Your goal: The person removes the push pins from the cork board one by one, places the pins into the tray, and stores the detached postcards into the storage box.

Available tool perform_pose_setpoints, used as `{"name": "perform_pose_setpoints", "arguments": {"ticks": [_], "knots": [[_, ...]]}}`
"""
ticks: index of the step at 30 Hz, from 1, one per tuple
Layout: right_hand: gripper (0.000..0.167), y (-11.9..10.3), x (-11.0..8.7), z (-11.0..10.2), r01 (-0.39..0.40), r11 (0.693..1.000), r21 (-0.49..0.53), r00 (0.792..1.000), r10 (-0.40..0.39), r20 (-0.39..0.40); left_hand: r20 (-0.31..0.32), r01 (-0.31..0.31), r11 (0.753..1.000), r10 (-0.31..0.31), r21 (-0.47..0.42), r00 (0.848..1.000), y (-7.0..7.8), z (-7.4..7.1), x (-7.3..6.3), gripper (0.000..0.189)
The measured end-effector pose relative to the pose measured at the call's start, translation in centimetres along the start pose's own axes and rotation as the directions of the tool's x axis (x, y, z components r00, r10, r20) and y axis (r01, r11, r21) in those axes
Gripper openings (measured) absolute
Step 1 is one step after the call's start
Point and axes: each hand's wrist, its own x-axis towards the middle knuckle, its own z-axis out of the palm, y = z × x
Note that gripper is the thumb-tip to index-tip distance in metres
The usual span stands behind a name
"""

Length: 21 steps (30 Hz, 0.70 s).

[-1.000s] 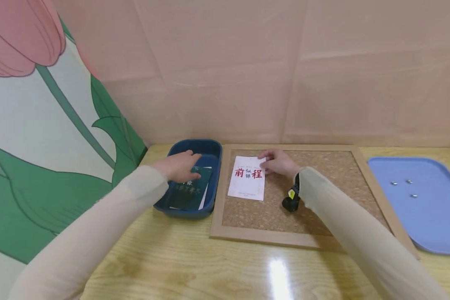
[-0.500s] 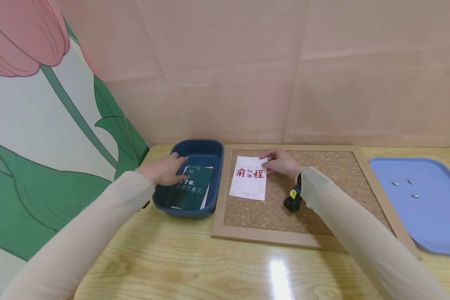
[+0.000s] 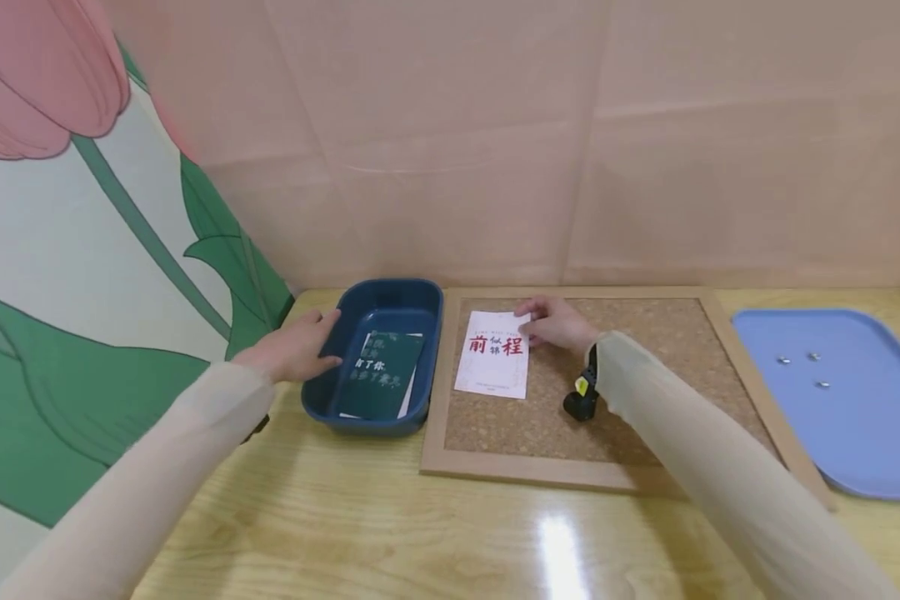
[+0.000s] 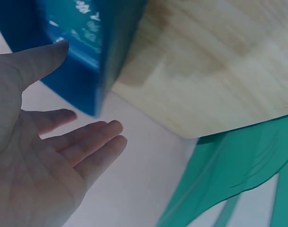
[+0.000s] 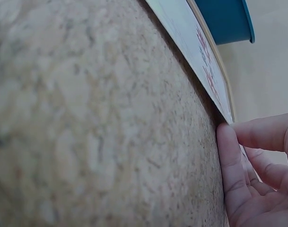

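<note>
My right hand (image 3: 558, 322) pinches the upper right corner of a white card (image 3: 492, 371) with red and black characters. The card lies over the left part of a wood-framed cork board (image 3: 645, 367); in the right wrist view, thumb and finger meet at the card's corner (image 5: 214, 90) just off the cork. At the left rim of a dark blue bin (image 3: 322, 412), my left hand (image 3: 294, 346) has its fingers spread and holds nothing. Inside the bin lies a dark green card (image 3: 382, 387) with white writing, a white edge showing beneath it.
A light blue tray (image 3: 870, 417) to the right of the board bears several small silver pieces (image 3: 822, 384). Behind the wooden table (image 3: 390, 525) hangs a pinkish cloth (image 3: 450, 167). A tulip-patterned panel (image 3: 142, 275) stands at the left.
My left hand has drawn back leftward from above the green card to the bin's left side, uncovering more of the card. The right hand and white card stay in place.
</note>
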Motion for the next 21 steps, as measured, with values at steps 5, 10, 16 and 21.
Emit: {"name": "perform_pose_setpoints", "arguments": {"ticks": [5,10,16,21], "knots": [[0.034,0.2,0.0,0.3,0.007,1.000,-0.005,1.000,-0.007,0.015,-0.057,-0.007,1.000,0.006,-0.020,0.998,-1.2,1.8,-0.6,0.072],[0.035,0.6,-0.2,0.2,0.009,1.000,-0.003,1.000,-0.009,0.017,-0.117,0.024,0.999,-0.028,-0.039,0.993,-1.6,3.0,-0.7,0.069],[0.034,0.6,-0.3,-0.1,0.006,1.000,0.013,1.000,-0.006,0.010,-0.153,0.014,0.998,-0.023,-0.060,0.988,-1.9,3.8,-0.5,0.067],[0.034,0.4,-0.2,0.0,-0.002,1.000,0.009,1.000,0.002,0.005,-0.179,0.015,0.995,-0.032,-0.098,0.983,-2.5,4.7,-0.4,0.065]]}}
